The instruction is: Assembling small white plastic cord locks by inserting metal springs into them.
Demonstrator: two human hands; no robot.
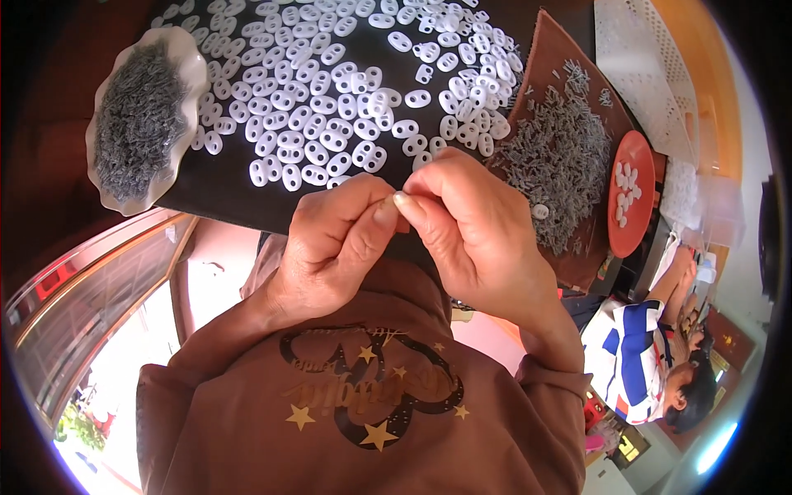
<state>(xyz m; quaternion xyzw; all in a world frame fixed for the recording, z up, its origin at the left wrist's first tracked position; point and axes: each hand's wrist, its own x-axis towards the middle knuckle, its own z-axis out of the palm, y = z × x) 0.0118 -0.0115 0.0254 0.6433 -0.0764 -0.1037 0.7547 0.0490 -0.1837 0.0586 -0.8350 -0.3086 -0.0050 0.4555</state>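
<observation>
Bare hands (326, 247) pinch tip to tip, what they hold unclear, near glossy, two-holed white ovals (322, 105).

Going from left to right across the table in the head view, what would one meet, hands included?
Scalloped white dish, left hand, right hand, pile of small grey pieces, orange-red plate.

left: dish (195, 78) | centre: plastic pieces (323, 105) | right: parts (554, 157) on cloth (546, 51), then plate (634, 150)
</observation>
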